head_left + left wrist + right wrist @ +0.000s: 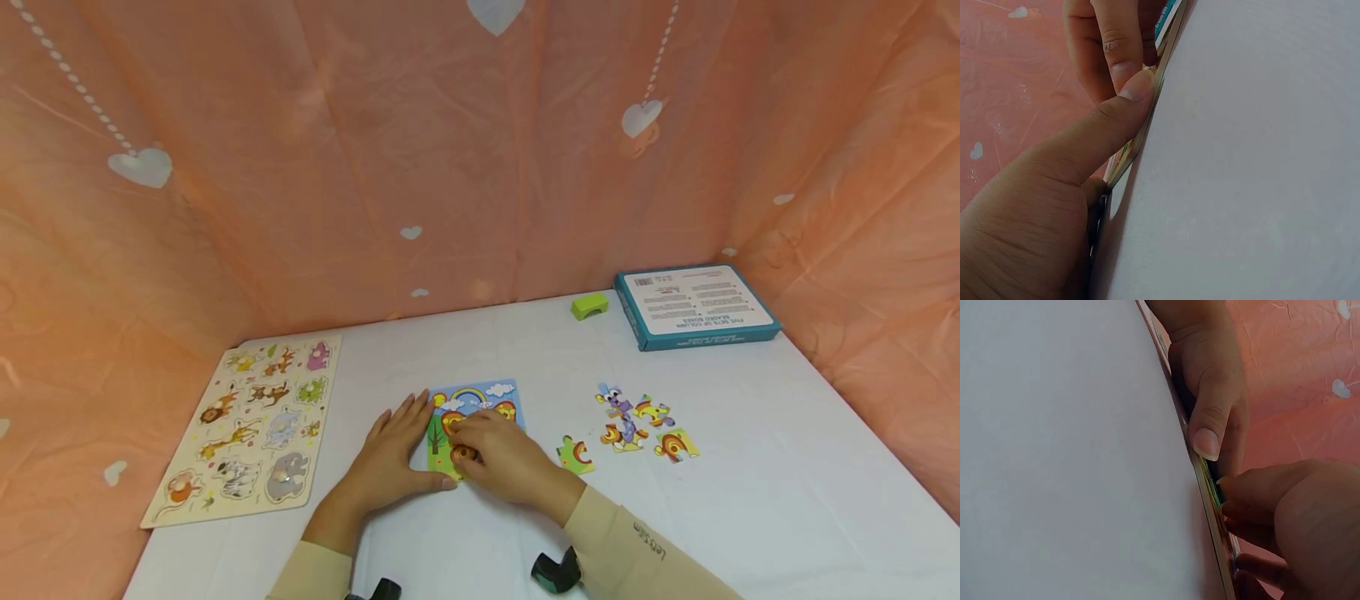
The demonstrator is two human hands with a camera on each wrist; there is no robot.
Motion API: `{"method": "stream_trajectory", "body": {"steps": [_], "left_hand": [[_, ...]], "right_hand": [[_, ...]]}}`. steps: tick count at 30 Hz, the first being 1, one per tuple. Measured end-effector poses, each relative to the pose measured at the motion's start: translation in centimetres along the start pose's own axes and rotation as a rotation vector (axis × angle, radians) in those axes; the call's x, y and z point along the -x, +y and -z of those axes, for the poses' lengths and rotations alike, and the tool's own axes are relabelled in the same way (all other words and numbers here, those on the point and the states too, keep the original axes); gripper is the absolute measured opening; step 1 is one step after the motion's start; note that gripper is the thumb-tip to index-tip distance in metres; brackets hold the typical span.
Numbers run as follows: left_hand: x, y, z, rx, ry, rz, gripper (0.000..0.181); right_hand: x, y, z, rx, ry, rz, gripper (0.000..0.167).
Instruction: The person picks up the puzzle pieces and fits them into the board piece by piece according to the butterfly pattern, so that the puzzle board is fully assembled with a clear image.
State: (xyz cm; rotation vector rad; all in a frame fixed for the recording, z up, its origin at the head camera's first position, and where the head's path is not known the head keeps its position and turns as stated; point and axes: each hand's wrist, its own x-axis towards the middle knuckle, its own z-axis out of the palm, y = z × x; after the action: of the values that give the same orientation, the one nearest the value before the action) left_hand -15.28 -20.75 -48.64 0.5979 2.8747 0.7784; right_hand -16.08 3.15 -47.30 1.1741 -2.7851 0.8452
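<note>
One rainbow-printed puzzle board (pixel 478 403), blue above, green below

Drape (pixel 420 150), orange and creased, covers the back and both sides; pale hearts (pixel 141 167) of mixed sizes mark it, some hanging from dotted lines (pixel 78 83); table (pixel 750 467), white-topped, reaches the drape at its far edge; light appears brighter on the sides, dimmer at the back.

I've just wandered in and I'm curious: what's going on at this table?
A person is working on a cartoon jigsaw puzzle. Their left hand rests along its left edge, thumb at the near corner, while the right hand touches the picture. Several loose jigsaw pieces lie to the right, so it looks unfinished.
</note>
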Motion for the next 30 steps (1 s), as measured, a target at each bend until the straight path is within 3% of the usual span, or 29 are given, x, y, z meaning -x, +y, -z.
{"method": "stream_trajectory", "body": {"steps": [9, 24, 30], "left_hand": [[0.0, -0.2, -0.1, 0.003, 0.002, -0.002, 0.128], [-0.1, 0.0, 0.0, 0.010, 0.015, -0.004, 0.130], [-0.1, 0.1, 0.0, 0.016, 0.012, 0.009, 0.129]], "right_hand": [[0.3, 0.1, 0.1, -0.043, -0.033, -0.014, 0.036], [2.5, 1.2, 2.4, -0.586, 0.071, -0.153, 0.046], [3.5, 2.2, 3.3, -0.716, 0.112, -0.146, 0.044]]}}
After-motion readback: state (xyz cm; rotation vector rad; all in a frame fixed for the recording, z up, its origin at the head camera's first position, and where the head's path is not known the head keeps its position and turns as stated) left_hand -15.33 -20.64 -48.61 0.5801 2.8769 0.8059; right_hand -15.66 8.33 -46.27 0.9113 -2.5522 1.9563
